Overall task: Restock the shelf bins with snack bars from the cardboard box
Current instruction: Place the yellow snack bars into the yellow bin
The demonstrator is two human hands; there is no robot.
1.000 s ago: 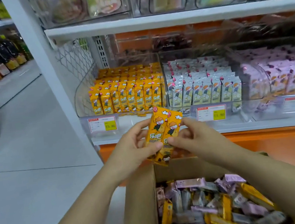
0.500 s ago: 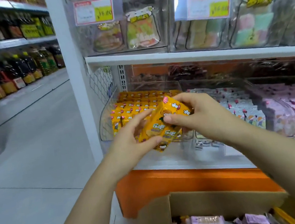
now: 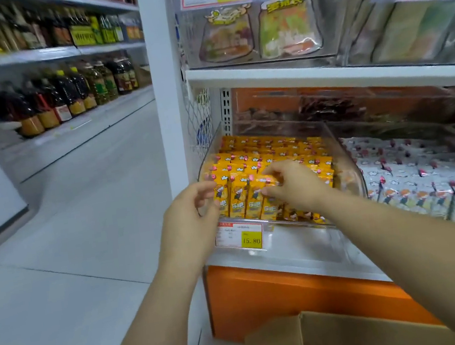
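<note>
A clear shelf bin [image 3: 345, 155] holds rows of upright yellow snack bars [image 3: 264, 149]. My right hand [image 3: 295, 184] reaches over the bin's front row and pinches the top of a yellow snack bar [image 3: 268, 181] there. My left hand [image 3: 190, 221] is at the bin's front left corner, its fingers curled against the clear wall and the leftmost bars; whether it holds one I cannot tell. The cardboard box [image 3: 360, 332] sits below at the bottom edge, only its rim and flap showing.
A second bin of white snack bars [image 3: 413, 175] stands to the right. A price tag [image 3: 239, 236] hangs on the yellow bin's front. The shelf above [image 3: 323, 74] carries clear bins of bagged snacks. An aisle with bottles [image 3: 63, 96] opens on the left.
Both hands moved forward and down from mid-air into the yellow bin's front row with the yellow bars. The view rose, so the box dropped to the bottom edge.
</note>
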